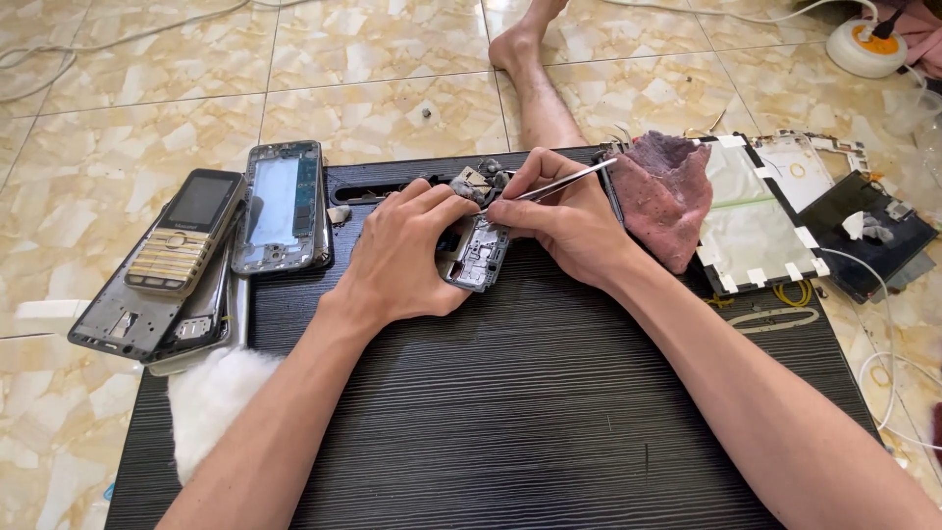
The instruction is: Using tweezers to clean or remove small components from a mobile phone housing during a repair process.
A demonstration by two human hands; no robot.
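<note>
My left hand (397, 255) lies curled over a small grey phone frame (478, 257), fingers (437, 201) bent down and closed on its upper edge, thumb tucked at the near side, pinning it to the black ribbed desk (510, 412). My right hand (564, 221) pinches a pair of steel tweezers (559, 183); thumb and forefinger are squeezed tight round the shaft, the other fingers folded beneath. The tips point down and left to the frame's top corner, just beside my left fingertips, though I cannot tell whether they grip anything there.

The frame lies near the desk's far edge, between my hands, tilted a little, its inner side up: bare metal with cut-outs and small ridges, partly hidden under my left palm. Just beyond it lies a small clump of grey parts (476, 180).

To the left, a gold keypad phone (186, 234) rests on stacked grey back covers (137, 319), with a stripped phone body (285, 206) beside it. A white tuft (211, 402) lies by my left forearm. Right of my hand lie a pink rag (667, 191) and an opened tablet (760, 211).
</note>
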